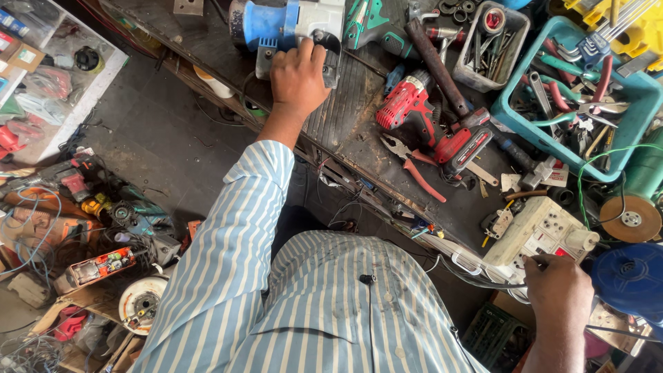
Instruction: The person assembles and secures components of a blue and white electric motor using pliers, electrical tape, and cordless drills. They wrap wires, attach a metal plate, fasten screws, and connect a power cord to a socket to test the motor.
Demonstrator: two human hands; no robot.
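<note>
— On the dark workbench (pixel 345 117), where are our hands?

— Our left hand (pixel 298 77) is wrapped round the black handle of the blue and white power tool (pixel 286 24) at the far edge, fingers clamped on it.

— And the other?

— Our right hand (pixel 559 287) rests against the white socket board (pixel 535 231), fingers curled together on a black cable (pixel 483 282). Between them lie a red drill (pixel 409 107) and red-handled pliers (pixel 414 166).

Blue-white striped long-sleeved shirt (pixel 324 304), small dark clip on front.
</note>
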